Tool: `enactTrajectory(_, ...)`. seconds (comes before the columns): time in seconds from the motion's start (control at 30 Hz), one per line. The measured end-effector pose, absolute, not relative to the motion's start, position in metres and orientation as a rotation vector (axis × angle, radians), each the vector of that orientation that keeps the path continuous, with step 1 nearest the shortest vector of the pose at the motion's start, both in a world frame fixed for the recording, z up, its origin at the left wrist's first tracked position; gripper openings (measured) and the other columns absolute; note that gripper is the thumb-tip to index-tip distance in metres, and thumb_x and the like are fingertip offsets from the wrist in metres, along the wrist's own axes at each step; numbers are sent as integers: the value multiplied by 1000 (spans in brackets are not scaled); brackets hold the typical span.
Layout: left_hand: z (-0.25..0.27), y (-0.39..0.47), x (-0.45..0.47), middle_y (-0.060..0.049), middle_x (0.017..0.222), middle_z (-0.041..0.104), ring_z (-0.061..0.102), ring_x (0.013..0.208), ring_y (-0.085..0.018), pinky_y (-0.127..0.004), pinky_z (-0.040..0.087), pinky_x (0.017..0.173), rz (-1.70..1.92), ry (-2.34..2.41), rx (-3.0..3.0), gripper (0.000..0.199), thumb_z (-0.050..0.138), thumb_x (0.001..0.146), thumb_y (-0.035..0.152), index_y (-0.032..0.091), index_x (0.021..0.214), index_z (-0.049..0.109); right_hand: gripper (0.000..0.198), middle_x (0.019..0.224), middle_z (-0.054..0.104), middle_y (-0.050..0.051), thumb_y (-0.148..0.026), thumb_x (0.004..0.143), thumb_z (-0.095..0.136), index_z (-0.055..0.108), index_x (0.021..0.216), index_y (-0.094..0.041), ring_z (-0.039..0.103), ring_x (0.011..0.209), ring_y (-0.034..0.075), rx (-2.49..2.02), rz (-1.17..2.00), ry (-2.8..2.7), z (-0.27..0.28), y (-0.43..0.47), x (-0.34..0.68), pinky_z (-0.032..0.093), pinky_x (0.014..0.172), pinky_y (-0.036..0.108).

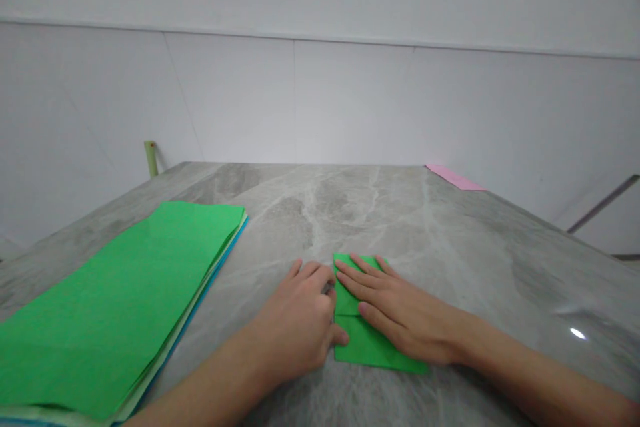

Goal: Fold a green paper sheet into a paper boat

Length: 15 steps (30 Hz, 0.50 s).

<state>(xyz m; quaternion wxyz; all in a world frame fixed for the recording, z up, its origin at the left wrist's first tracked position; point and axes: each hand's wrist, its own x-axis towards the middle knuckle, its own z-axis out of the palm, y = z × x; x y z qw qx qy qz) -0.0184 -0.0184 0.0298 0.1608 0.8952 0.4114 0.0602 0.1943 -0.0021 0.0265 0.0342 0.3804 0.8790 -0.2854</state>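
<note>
A small folded piece of green paper point(370, 347) lies flat on the grey marbled table point(320, 213), with a crease or layer edge running across its middle. Over its upper right part rests my right hand point(400, 307), open and flat, with fingers stretched to the left. My left hand point(305, 320) is at the paper's left edge, its fingers curled. The left thumb tip lies on the lower left edge of the paper. What the curled fingertips touch is partly hidden.
On the left lies a stack of large sheets point(120, 300), green on top with pale and blue ones beneath. A pink sheet point(457, 178) lies at the far right table edge. Behind the table stands a white wall point(320, 100). A pale green post point(151, 160) rises behind the far left corner.
</note>
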Motion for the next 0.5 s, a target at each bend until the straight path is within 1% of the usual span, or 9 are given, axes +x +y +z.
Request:
enactTrajectory(0.13, 25, -18, -19, -8, 115, 63, 53, 117, -27, -51, 32, 110, 191, 1005, 2572, 14, 64, 86, 28, 15, 88, 68, 52, 158, 18, 4, -35, 102, 24, 20, 152, -25, 5, 146, 28, 1212, -862, 2689, 23, 1, 195, 4, 116, 61)
enactTrajectory(0.23, 23, -17, -20, -7, 111, 65, 57, 113, -24, -46, 35, 108, 181, 894, 2574, 9, 61, 87, 22, 15, 86, 68, 57, 158, 17, 2, -25, 96, 34, 20, 152, -26, 4, 146, 28, 1216, -866, 2696, 21, 5, 197, 3, 115, 61)
enactTrajectory(0.3, 23, -16, -20, -6, 105, 67, 59, 107, -22, -41, 38, 104, 201, 870, 2568, 11, 61, 88, 22, 16, 81, 67, 66, 159, 17, 2, -18, 90, 42, 21, 152, -27, 3, 146, 29, 1204, -886, 2710, 20, 7, 197, 2, 116, 61)
enactTrajectory(0.37, 23, -14, -19, -3, 96, 69, 61, 101, -20, -36, 41, 99, 232, 885, 2544, 16, 61, 88, 24, 17, 75, 66, 70, 158, 17, 2, -15, 86, 44, 21, 152, -27, 2, 146, 30, 1203, -892, 2716, 19, 10, 197, 3, 115, 62)
enactTrajectory(0.43, 22, -13, -17, -1, 87, 68, 62, 96, -18, -33, 42, 96, 250, 920, 2518, 21, 60, 90, 25, 17, 71, 65, 70, 158, 18, 3, -15, 87, 41, 20, 152, -26, 2, 146, 31, 1215, -868, 2720, 17, 12, 195, 5, 115, 63)
enactTrajectory(0.5, 21, -12, -14, -1, 84, 67, 62, 92, -18, -32, 44, 92, 262, 976, 2493, 22, 60, 90, 25, 18, 70, 64, 68, 158, 19, 3, -14, 89, 38, 18, 153, -26, 3, 146, 32, 1215, -832, 2738, 15, 13, 193, 6, 114, 65)
